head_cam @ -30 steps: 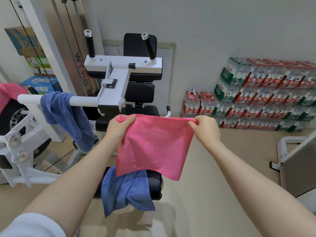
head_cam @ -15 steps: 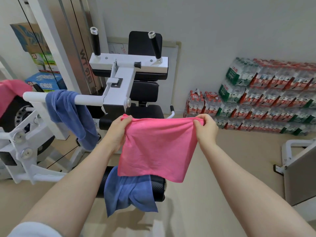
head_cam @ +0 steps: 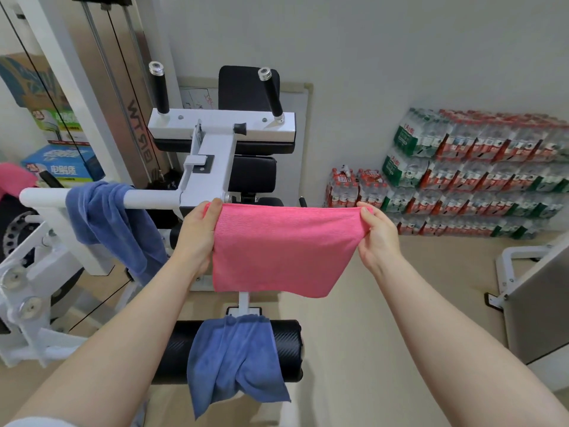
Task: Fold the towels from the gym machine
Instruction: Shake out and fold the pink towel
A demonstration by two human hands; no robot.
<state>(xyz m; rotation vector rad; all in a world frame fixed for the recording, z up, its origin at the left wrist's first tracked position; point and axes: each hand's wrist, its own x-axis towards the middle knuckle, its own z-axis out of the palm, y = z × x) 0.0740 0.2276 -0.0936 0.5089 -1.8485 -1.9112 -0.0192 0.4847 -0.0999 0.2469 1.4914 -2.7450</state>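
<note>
Nearby, blue towel (head_cam: 237, 362) draped over black roller (head_cam: 286, 349), stacked water packs (head_cam: 480, 177) behind

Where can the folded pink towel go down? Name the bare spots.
Bare floor lies between the black roller and the grey panel. The white bar holds a blue towel, and the roller another. Water packs crowd the wall.
</note>
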